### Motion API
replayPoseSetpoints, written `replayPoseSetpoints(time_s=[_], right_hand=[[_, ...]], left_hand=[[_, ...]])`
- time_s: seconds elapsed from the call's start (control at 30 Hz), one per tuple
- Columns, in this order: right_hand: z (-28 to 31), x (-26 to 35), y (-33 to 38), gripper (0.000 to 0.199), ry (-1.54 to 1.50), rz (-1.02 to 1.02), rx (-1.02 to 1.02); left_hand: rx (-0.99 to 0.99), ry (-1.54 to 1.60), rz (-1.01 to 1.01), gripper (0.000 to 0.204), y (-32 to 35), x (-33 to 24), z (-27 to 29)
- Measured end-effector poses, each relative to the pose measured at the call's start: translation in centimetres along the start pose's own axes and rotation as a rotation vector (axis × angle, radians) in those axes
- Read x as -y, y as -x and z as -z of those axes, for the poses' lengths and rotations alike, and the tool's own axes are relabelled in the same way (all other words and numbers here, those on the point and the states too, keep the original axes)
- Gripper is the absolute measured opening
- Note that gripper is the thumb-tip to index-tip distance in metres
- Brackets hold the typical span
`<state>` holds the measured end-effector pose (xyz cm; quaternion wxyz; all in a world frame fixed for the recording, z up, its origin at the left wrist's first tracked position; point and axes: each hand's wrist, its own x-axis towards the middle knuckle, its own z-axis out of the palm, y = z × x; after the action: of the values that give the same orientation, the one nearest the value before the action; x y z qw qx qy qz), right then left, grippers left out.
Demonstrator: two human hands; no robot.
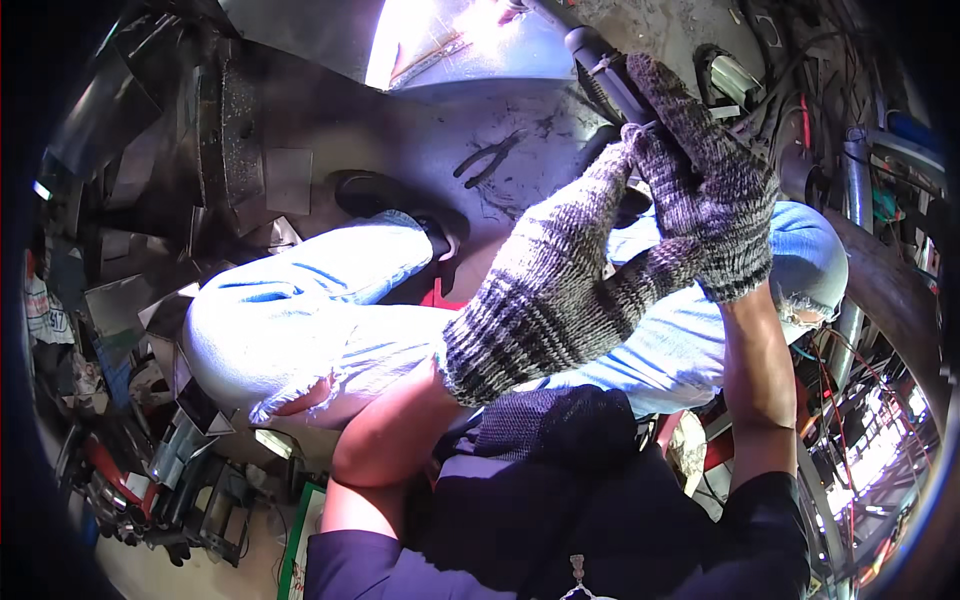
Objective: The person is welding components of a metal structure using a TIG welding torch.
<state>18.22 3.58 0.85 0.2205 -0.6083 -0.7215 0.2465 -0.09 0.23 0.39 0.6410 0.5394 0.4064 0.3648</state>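
A black welding torch (pixel 605 75) slants up and left, its front end near a very bright glow at the top. My right hand (pixel 725 185), in a grey and black knitted glove, is closed around the torch handle, with a finger lying along it. Beside it my left hand (pixel 550 275), gloved the same way, reaches up with its fingers pressed together at the underside of the handle; its thumb points toward the right hand. Their fingertips are partly hidden. Beneath the glow sits a light metal piece (pixel 430 45), washed out by the glare.
Dark pliers (pixel 488 160) lie on the metal surface (pixel 420 130) ahead of me. Metal offcuts (pixel 290 178) and scraps crowd the left side. Cables (pixel 800 75), a large curved pipe (pixel 905 285) and clutter fill the right. My bent knees, in light jeans (pixel 270 330), flank the work.
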Motion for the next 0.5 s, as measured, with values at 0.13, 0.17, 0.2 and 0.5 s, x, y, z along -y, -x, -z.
replayPoseSetpoints(time_s=[0.13, 0.17, 0.2, 0.5], right_hand=[[-0.52, -0.46, -0.28, 0.045, -0.012, 0.137, -0.113], [-0.48, -0.62, -0.54, 0.045, -0.002, 0.182, -0.117], [-0.34, -0.54, -0.43, 0.044, -0.021, 0.106, -0.057], [-0.35, -0.99, -0.35, 0.043, -0.088, 0.15, -0.06]], left_hand=[[0.018, -0.151, -0.037, 0.076, -0.35, 0.19, 0.41], [-0.033, -0.231, -0.085, 0.072, -0.14, 0.09, 0.39], [-0.049, -0.191, -0.108, 0.072, -0.05, -0.01, 0.29], [-0.064, -0.239, -0.125, 0.077, 0.06, 0.54, -0.01]])
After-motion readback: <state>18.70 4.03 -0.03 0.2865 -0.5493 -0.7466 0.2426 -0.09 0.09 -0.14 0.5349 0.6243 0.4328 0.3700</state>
